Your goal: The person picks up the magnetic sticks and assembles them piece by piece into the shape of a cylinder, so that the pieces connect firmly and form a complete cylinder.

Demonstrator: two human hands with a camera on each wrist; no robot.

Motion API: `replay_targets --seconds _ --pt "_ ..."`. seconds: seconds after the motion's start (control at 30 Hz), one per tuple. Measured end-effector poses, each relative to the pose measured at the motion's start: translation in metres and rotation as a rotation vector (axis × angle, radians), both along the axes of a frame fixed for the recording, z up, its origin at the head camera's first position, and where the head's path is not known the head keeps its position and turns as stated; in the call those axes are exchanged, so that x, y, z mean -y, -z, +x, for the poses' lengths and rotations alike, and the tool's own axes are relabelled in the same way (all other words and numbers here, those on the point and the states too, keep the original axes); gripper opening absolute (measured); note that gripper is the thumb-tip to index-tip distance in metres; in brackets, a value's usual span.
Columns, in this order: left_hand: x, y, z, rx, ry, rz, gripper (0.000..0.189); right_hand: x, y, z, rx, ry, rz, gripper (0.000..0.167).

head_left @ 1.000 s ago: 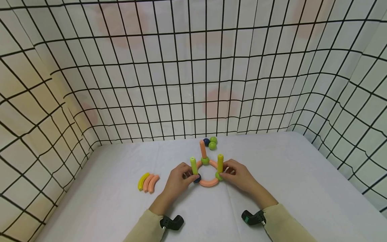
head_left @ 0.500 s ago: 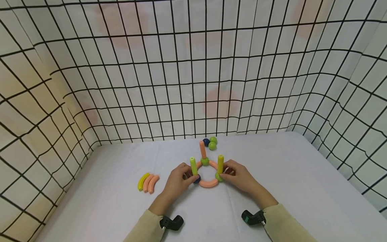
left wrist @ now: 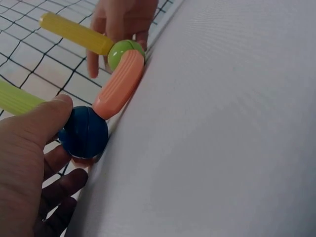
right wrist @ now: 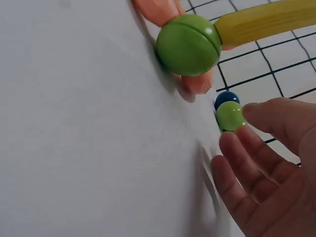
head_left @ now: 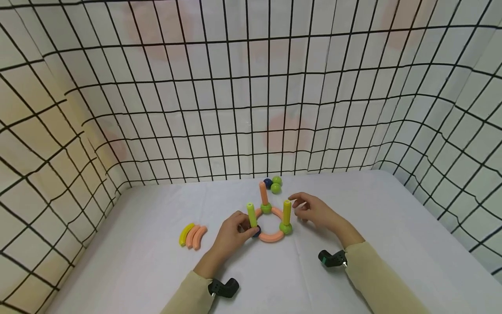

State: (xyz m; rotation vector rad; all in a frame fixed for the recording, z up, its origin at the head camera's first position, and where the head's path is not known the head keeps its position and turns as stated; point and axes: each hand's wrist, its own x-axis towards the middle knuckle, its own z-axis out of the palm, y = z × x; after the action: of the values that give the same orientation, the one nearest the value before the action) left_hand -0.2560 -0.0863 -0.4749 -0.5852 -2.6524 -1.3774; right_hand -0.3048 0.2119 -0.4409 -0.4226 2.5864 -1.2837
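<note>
A ring of curved salmon rods and balls lies on the white cloth. Three straight rods stand up from its balls: a salmon rod at the back, a light green rod at the left and a yellow rod at the right. My left hand pinches the dark blue ball under the light green rod, thumb against it. To the right of the yellow rod, my right hand holds nothing, its fingers loosely bent and apart from the green ball under that rod.
Behind the ring sit two loose green balls and a loose blue ball. Off to the left lie a curved yellow rod and two curved salmon rods. Black netting over white sheeting encloses the table's back and sides.
My right hand has let go of the ring at the yellow rod and moved up and to the right. The left hand keeps its hold at the blue ball.
</note>
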Motion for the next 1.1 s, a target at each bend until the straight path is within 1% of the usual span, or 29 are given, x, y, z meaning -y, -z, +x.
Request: replay_targets --seconds 0.07,0.17,0.23,0.33,0.43,0.6,0.8,0.93,1.1 --pt "0.000 0.000 -0.001 0.004 0.007 -0.005 0.016 0.004 -0.001 -0.011 0.004 0.042 0.003 0.046" --pt "0.000 0.001 -0.003 0.015 0.011 -0.013 0.016 0.012 -0.002 -0.026 0.007 0.077 0.025 0.052" --pt "0.000 0.002 -0.003 0.016 0.008 -0.017 0.016 0.019 -0.004 -0.035 0.014 0.084 0.044 0.057" --pt "0.001 0.003 -0.003 0.016 0.000 -0.021 0.015 0.028 -0.006 -0.046 0.019 0.071 0.088 0.063" --pt "0.001 0.002 -0.003 0.007 0.003 -0.014 0.016 0.033 -0.008 -0.055 0.026 0.065 0.109 0.066" --pt "0.000 0.001 -0.001 -0.015 0.011 0.001 0.017 0.035 -0.010 -0.065 0.054 0.047 0.114 0.062" --pt "0.000 0.001 0.000 -0.029 0.009 0.002 0.017 0.040 -0.011 -0.070 0.056 0.020 0.156 0.060" --pt "0.000 0.002 -0.001 -0.029 0.009 -0.001 0.018 0.042 -0.008 -0.073 0.055 0.029 0.194 0.059" --pt "0.001 0.001 -0.002 -0.017 0.010 -0.008 0.019 0.044 -0.004 -0.075 0.013 0.019 0.228 0.045"
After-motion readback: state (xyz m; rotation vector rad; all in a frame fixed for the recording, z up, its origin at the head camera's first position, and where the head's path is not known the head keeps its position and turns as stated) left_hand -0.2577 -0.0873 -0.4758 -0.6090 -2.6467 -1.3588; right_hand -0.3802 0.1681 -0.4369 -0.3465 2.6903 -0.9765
